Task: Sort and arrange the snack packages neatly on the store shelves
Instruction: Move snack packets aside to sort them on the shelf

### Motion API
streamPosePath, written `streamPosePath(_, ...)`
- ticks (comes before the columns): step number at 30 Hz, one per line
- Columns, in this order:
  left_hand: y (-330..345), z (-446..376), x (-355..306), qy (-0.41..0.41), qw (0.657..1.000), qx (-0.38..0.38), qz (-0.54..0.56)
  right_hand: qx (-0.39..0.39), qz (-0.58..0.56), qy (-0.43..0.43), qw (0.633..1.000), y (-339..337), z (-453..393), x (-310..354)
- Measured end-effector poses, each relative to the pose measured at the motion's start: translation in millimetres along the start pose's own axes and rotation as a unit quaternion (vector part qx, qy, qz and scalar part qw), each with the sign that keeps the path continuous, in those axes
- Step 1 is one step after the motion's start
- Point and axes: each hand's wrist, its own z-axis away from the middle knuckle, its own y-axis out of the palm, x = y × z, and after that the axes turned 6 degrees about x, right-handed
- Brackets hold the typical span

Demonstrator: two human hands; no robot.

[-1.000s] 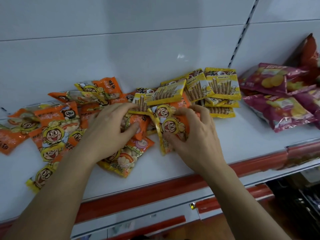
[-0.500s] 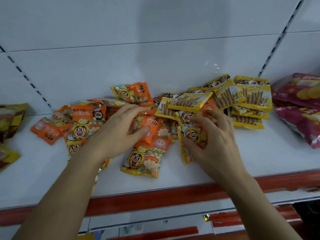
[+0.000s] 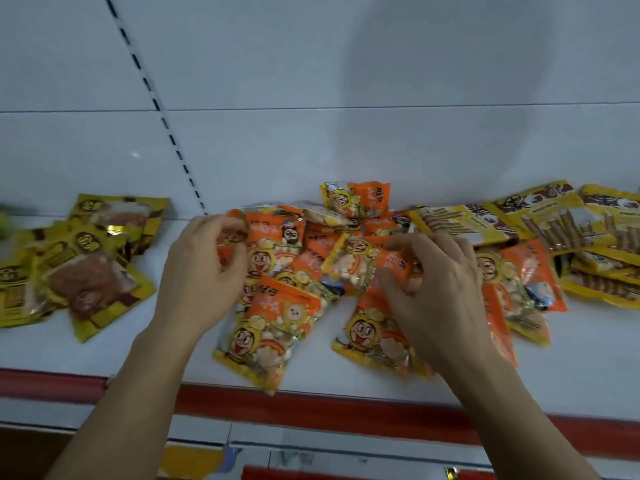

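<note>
Both hands were in the heap of orange snack packets (image 3: 284,306) on the white shelf (image 3: 104,351), the left hand (image 3: 204,271) curling its fingers round one packet's edge, the right hand (image 3: 440,292) pinching another packet (image 3: 391,263).

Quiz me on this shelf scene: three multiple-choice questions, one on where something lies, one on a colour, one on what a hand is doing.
1. Where do the yellow-brown packets lie?
A. left of the orange pile
B. on top of it
C. on the floor

2. What colour is the shelf's front strip?
A. green
B. red
C. black

3. What is the right hand doing?
A. hanging idle
B. pointing upward
C. gripping an orange packet

Answers: 1 A, they sit left of the left hand. 2 B, the edge shows red. 3 C, its fingers curl round the packet.
</note>
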Motion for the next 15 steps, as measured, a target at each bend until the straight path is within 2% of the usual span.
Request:
streamPosePath(3,1,-5,30,-0.080,0.996,0.009,-0.027,0.031,-0.013,-0.019,0.999,18,-2,21)
streamPosePath(6,-1,-23,48,-0.105,0.986,0.110,-0.063,0.063,-0.004,-0.038,0.997,35,-8,41)
streamPosePath(8,-1,-35,54,-0.106,0.980,0.151,-0.074,0.077,0.015,-0.043,0.996,44,-14,52)
streamPosePath(12,-3,-44,73,-0.127,0.981,0.118,-0.084,0.109,0.038,-0.034,0.993,56,-20,60)
streamPosePath(15,-3,-42,76,-0.122,0.987,0.064,-0.080,0.107,0.031,-0.029,0.993,59,-20,60)
